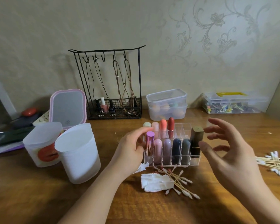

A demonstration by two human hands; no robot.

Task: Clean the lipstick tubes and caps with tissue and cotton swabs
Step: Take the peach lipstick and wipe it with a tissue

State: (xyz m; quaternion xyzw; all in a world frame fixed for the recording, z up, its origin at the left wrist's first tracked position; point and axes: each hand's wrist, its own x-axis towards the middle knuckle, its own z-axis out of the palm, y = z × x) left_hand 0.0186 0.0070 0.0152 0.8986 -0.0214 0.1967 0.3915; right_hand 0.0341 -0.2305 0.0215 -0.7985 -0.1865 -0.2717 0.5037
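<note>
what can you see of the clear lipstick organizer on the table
The clear lipstick organizer looks like transparent acrylic, split by thin walls into two rows of small square slots. It stands upright on the wooden table. The front row looks full, holding six lipsticks; the back row holds four at its left end, and its right slots look empty. The left hand is at its left end by the metallic pink tube, contact unclear. Used cotton swabs and crumpled tissue lie just in front.

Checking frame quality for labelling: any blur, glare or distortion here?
Head view: right hand motion-blurred, left hand a little soft; wide-angle bending toward the edges; dim warm light; faint sheen on the table; lipstick organizer readable.
</note>
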